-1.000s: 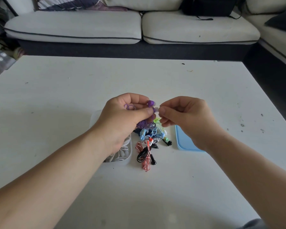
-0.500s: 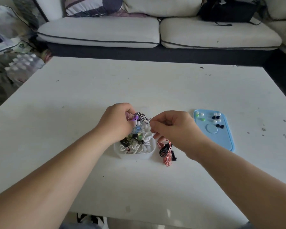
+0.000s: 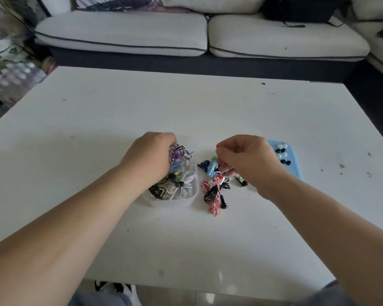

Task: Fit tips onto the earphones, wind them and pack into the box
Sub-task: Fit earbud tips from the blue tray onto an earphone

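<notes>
A box point(image 3: 191, 198) stands on the table point(image 3: 208, 111), near its front middle, with wound earphones point(image 3: 179, 184) inside it. The left hand point(image 3: 149, 159) is over the box's left part. Just right of the box a loose pile of earphones point(image 3: 215, 193) lies on the table, under the right hand point(image 3: 248, 161). Right of that lies a lid point(image 3: 294, 162) with ear tips point(image 3: 281, 151) on it. A sofa point(image 3: 199, 34) stands behind the table.
</notes>
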Tool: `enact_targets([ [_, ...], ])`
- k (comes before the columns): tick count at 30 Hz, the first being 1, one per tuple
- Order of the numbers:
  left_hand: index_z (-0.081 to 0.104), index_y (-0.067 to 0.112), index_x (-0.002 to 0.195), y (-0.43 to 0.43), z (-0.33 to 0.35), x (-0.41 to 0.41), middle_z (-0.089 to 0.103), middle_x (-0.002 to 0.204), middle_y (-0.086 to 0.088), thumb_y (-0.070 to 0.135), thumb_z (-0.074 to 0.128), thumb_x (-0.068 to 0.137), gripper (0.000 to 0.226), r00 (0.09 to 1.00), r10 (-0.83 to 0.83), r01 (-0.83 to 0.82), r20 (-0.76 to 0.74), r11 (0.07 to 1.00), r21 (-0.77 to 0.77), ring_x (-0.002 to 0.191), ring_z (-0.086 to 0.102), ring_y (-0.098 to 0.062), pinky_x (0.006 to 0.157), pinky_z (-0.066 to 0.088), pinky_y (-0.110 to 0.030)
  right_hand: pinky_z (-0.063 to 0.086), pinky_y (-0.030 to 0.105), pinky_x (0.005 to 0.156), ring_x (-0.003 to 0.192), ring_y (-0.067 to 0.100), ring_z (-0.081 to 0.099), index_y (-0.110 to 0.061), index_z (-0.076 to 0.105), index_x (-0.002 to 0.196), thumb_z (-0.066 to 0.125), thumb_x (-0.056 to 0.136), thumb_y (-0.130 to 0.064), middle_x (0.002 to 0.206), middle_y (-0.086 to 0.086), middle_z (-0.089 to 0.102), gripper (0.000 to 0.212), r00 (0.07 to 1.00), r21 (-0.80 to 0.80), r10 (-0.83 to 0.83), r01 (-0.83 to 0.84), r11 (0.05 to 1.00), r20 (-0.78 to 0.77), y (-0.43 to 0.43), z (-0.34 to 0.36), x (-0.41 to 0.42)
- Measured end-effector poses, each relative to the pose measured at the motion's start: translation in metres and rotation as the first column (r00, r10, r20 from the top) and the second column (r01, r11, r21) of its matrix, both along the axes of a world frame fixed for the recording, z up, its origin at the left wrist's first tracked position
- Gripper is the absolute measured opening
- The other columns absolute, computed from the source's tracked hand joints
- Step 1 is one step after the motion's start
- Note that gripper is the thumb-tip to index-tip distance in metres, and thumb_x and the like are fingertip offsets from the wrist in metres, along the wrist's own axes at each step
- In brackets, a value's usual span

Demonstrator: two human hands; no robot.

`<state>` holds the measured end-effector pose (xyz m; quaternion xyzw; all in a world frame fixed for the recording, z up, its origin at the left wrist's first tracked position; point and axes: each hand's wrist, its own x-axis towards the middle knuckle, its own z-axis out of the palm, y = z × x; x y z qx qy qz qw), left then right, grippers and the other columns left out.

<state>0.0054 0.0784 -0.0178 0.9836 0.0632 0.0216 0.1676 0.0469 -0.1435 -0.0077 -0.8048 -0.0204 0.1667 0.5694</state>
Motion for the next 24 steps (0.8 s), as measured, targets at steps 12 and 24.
enact_targets([
  [12, 0.064, 0.015, 0.096, -0.059, 0.01, 0.013, 0.065, 0.09, -0.004, 0.018, 0.059, 0.093, 0.006, 0.986, -0.158, 0.152, 0.054, 0.983, 0.105, 0.088, 0.061, -0.032, 0.072, 0.055, -0.041, 0.063, 0.04, 0.068, 0.059, 0.015, 0.069, -0.016, 0.072, 0.1, 0.051, 0.096, -0.004, 0.078, 0.004, 0.075, 0.025, 0.996, -0.055, -0.091, 0.091, 0.994, -0.006, -0.026, -0.001, 0.011],
  [24, 0.065, 0.028, 0.108, -0.105, -0.008, 0.042, 0.067, 0.103, 0.007, 0.013, 0.066, 0.085, 0.028, 0.971, -0.092, 0.141, -0.221, 0.966, 0.218, 0.106, 0.059, -0.024, 0.081, 0.025, -0.041, 0.061, 0.031, 0.065, 0.064, 0.016, 0.07, -0.015, 0.072, 0.093, 0.053, 0.097, -0.012, 0.083, 0.005, 0.077, 0.02, 0.992, -0.144, 0.006, -0.024, 0.989, -0.128, -0.065, -0.001, 0.013],
])
